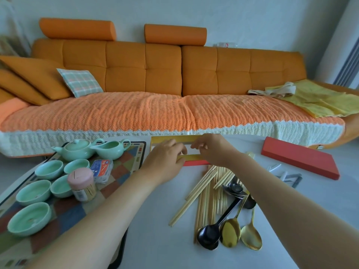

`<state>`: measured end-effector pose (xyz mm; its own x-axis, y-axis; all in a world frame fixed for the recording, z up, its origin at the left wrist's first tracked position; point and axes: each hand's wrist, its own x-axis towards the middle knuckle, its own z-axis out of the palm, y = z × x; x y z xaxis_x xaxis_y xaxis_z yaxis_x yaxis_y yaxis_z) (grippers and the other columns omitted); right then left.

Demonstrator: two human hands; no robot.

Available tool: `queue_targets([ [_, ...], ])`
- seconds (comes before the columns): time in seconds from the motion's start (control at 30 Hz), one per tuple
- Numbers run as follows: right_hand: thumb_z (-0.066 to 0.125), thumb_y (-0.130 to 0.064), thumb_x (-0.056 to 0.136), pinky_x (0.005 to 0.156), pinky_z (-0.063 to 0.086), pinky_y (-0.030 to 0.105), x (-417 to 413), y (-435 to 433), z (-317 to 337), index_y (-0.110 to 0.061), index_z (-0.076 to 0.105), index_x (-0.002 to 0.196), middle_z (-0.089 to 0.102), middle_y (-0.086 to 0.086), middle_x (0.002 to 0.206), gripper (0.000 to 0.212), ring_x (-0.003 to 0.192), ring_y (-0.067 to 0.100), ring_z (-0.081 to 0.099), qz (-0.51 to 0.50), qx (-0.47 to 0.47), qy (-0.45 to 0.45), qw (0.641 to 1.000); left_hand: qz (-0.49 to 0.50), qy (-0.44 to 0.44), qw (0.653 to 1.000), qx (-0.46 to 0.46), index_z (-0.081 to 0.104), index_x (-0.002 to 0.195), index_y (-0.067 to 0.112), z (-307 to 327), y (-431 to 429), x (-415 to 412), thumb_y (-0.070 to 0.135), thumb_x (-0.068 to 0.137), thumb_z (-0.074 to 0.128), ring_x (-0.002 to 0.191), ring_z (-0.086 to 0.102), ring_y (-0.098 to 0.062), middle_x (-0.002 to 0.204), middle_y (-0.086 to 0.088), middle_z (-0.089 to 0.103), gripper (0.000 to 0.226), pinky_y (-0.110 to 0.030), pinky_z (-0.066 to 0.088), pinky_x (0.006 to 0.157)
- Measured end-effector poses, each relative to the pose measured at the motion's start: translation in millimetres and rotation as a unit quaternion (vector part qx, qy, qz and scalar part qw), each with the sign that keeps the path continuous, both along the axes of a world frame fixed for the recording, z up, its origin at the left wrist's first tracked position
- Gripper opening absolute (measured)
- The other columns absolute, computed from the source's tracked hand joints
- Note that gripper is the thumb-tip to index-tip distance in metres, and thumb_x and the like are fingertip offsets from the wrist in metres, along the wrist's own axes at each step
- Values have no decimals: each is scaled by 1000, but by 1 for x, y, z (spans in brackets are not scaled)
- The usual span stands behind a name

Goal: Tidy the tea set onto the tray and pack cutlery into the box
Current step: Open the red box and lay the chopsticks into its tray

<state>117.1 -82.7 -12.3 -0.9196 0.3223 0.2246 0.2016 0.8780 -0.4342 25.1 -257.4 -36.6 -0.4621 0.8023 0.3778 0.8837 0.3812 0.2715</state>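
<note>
Your left hand (pixel 166 153) and right hand (pixel 212 149) grip the box (pixel 167 139): probably light, stiff card; hold its rims.

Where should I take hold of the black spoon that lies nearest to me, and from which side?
Pinch the black spoon at mid-handle, coming from above and from the left. The handle is narrow and appears to lie raised across the chopsticks, while the bowl lies flat and the gold spoons crowd its right side.

Bare white tabletop (pixel 153 239) lies open near-centre, between the crowded patterned tray (pixel 120 167) on the left and the heaped wooden chopsticks (pixel 206 191) and metal spoons (pixel 231 232) on the right.
</note>
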Motion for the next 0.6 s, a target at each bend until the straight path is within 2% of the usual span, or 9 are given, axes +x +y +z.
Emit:
queue_targets([
  [0.07, 49, -4, 86, 70, 55, 35, 9, 0, 5, -23, 73, 87, 64, -10, 86, 31, 74, 12, 61, 4, 25, 27, 999, -9, -89, 996, -18, 61, 103, 27, 2, -1, 14, 33, 97, 51, 94, 56, -11, 102, 11, 57, 13, -28, 44, 74],
  [0.17, 51, -8, 82, 63, 54, 33, 24, -3, 6, -25, 72, 83, 68, -8, 82, 27, 66, 9, 59, 6, 45, -21, 999, -13, -164, 978, -126, 59, 112, 29, -8, -1, 29, 45, 96, 51, 97, 57, -14, 107, 9, 61, 23, -33, 50, 83],
  [0.2, 51, -11, 84, 65, 53, 32, 28, -3, 5, -29, 72, 85, 68, -8, 85, 27, 69, 9, 60, 7, 63, -58, 996, -10, -161, 975, -155, 57, 116, 29, -11, -2, 33, 49, 95, 50, 100, 56, -14, 111, 8, 60, 29, -36, 49, 87],
  [0.27, 49, -11, 84, 75, 55, 32, 36, -1, -4, -38, 70, 93, 66, -12, 100, 36, 87, 10, 62, 16, 101, -128, 986, -2, -144, 975, -168, 58, 116, 30, -15, -1, 37, 53, 92, 53, 102, 54, -14, 113, 8, 59, 34, -37, 49, 89],
  [0.33, 47, -5, 81, 89, 52, 34, 42, 3, -14, -43, 66, 107, 61, -17, 118, 50, 108, 9, 57, 35, 129, -167, 977, -2, -146, 977, -154, 63, 106, 32, -14, -2, 39, 54, 89, 57, 99, 54, -11, 107, 11, 57, 28, -36, 51, 87],
  [0.4, 48, -4, 86, 99, 44, 37, 45, 6, -21, -45, 62, 117, 56, -17, 128, 53, 120, 12, 50, 44, 166, -182, 968, -8, -148, 978, -149, 64, 98, 34, -14, -2, 42, 52, 88, 59, 97, 51, -10, 102, 12, 53, 21, -35, 50, 87],
  [0.5, 53, -8, 93, 105, 36, 36, 47, 7, -26, -43, 60, 124, 54, -12, 133, 47, 124, 16, 47, 52, 226, -178, 956, -12, -150, 979, -141, 64, 99, 34, -16, -3, 43, 47, 89, 59, 99, 48, -10, 102, 12, 52, 17, -35, 48, 88],
  [0.6, 58, -14, 94, 99, 32, 34, 47, 4, -26, -39, 63, 119, 56, -9, 125, 36, 118, 15, 45, 63, 245, -150, 956, -9, -171, 976, -132, 62, 100, 35, -17, -4, 42, 42, 90, 57, 100, 50, -10, 104, 12, 53, 13, -35, 49, 90],
])
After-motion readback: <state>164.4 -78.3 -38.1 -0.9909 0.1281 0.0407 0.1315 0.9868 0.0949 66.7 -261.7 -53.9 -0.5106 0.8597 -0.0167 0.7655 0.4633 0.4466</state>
